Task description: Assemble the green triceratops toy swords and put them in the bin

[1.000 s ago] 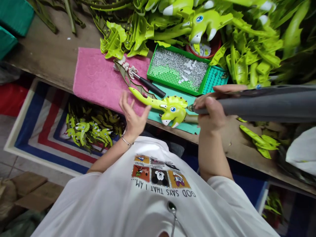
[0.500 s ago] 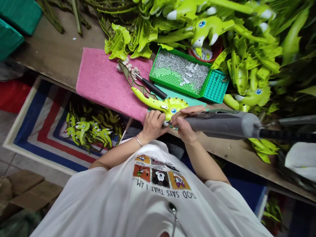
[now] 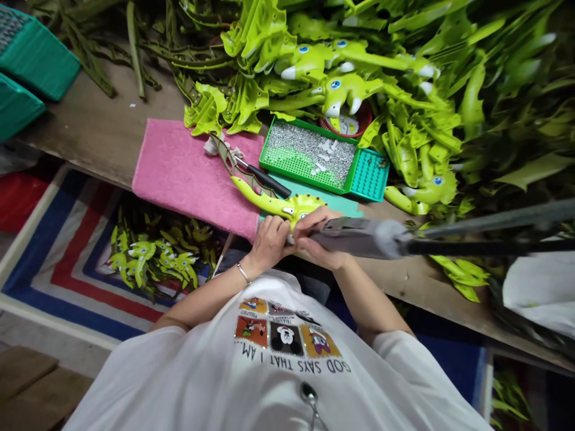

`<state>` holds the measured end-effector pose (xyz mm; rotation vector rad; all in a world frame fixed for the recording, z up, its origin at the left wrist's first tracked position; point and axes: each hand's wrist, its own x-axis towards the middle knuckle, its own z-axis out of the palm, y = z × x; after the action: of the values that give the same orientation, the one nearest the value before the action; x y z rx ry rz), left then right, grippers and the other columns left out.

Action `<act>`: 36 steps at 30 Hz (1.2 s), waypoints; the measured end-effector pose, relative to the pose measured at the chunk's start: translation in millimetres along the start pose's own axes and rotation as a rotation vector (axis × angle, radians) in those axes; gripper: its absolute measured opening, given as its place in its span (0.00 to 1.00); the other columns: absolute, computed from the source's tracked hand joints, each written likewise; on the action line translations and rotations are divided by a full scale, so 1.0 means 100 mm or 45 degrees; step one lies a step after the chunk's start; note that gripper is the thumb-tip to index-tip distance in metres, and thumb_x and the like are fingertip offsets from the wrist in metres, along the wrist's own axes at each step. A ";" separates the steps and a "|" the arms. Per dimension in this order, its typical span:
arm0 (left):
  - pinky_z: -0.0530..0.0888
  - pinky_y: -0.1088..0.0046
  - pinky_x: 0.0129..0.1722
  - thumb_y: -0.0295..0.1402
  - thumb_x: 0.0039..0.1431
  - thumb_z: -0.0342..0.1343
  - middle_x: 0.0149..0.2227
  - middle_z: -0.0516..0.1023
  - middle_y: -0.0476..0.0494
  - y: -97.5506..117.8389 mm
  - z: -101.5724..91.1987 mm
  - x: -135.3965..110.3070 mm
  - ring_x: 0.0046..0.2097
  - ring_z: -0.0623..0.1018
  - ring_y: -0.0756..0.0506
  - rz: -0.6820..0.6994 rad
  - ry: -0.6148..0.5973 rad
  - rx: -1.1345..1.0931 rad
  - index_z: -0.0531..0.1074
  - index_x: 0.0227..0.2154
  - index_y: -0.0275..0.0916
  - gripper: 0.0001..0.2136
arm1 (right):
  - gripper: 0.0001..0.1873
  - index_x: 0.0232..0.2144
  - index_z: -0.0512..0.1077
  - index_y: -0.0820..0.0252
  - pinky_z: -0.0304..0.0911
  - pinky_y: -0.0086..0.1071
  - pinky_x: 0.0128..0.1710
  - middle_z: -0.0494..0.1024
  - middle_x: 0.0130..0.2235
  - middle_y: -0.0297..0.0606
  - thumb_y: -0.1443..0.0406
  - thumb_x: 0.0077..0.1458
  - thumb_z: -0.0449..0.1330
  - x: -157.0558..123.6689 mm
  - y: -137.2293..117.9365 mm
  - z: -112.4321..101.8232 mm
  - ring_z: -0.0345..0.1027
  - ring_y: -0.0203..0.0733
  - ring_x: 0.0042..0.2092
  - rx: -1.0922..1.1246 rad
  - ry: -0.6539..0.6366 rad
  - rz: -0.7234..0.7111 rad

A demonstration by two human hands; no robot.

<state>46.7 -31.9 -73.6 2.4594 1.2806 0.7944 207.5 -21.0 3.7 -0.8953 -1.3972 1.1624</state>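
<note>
A lime-green plastic dinosaur toy (image 3: 287, 206) with a spiked frill lies along the bench edge, its head mostly hidden by my hands. My left hand (image 3: 269, 242) grips the head. My right hand (image 3: 318, 236) holds a grey corded rotary tool (image 3: 354, 236), its tip at the toy's head; the contact point is hidden. Behind the toy lie a black-handled tool (image 3: 263, 179) on a pink towel (image 3: 188, 173) and a green tray (image 3: 309, 155) of small silver pieces.
A large heap of green toy parts (image 3: 359, 78) covers the bench's back and right. Below the bench edge (image 3: 426, 287), a striped box (image 3: 76, 257) holds more green parts. Teal blocks (image 3: 33, 60) sit at the far left, and a white bag (image 3: 541, 287) hangs right.
My left hand has moved from open beside the toy to gripping its head. The tool and right hand have moved left with the toy, and the whole view has shifted slightly.
</note>
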 end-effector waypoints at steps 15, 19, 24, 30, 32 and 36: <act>0.41 0.32 0.67 0.56 0.50 0.63 0.59 0.68 0.24 -0.10 -0.48 0.52 0.62 0.66 0.26 0.146 -0.356 0.171 0.55 0.69 0.31 0.49 | 0.22 0.29 0.65 0.53 0.65 0.33 0.25 0.62 0.19 0.23 0.46 0.46 0.67 0.90 0.42 -0.86 0.62 0.33 0.20 -0.188 0.950 -0.290; 0.42 0.32 0.67 0.56 0.51 0.63 0.58 0.69 0.26 -0.21 -0.63 0.39 0.61 0.67 0.27 0.084 -0.349 0.212 0.58 0.68 0.35 0.47 | 0.22 0.29 0.64 0.53 0.66 0.33 0.25 0.62 0.19 0.22 0.47 0.46 0.67 0.91 0.40 -0.86 0.63 0.33 0.19 -0.152 0.931 -0.325; 0.43 0.31 0.67 0.60 0.39 0.70 0.68 0.56 0.17 -0.28 -0.87 0.39 0.69 0.56 0.20 0.088 -0.448 0.160 0.51 0.70 0.33 0.60 | 0.20 0.32 0.65 0.52 0.66 0.33 0.24 0.62 0.19 0.21 0.49 0.47 0.68 0.91 0.26 -0.91 0.63 0.33 0.19 -0.132 0.983 -0.447; 0.69 0.58 0.61 0.40 0.71 0.45 0.59 0.72 0.30 -0.02 -0.78 1.35 0.60 0.73 0.40 0.256 -0.619 -0.551 0.63 0.61 0.36 0.20 | 0.20 0.34 0.66 0.51 0.65 0.34 0.22 0.61 0.19 0.22 0.48 0.49 0.67 0.87 0.18 -1.06 0.62 0.34 0.18 -0.205 1.028 -0.427; 0.73 0.61 0.56 0.31 0.68 0.45 0.49 0.78 0.35 0.06 -0.53 1.78 0.52 0.78 0.42 0.219 -0.719 -0.608 0.68 0.51 0.35 0.14 | 0.21 0.35 0.66 0.51 0.65 0.34 0.22 0.61 0.19 0.22 0.47 0.49 0.67 0.86 0.16 -1.08 0.62 0.35 0.18 -0.228 1.059 -0.433; 0.75 0.69 0.47 0.20 0.57 0.48 0.38 0.80 0.42 0.12 0.12 2.35 0.42 0.80 0.47 -0.059 -1.088 -0.822 0.68 0.36 0.36 0.08 | 0.23 0.35 0.66 0.52 0.65 0.34 0.22 0.62 0.18 0.21 0.46 0.46 0.68 0.85 0.11 -1.08 0.61 0.35 0.17 -0.217 1.059 -0.464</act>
<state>169.8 152.8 3.9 1.8633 0.6161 0.0550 299.6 81.8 11.5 -1.0255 -0.9075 0.3136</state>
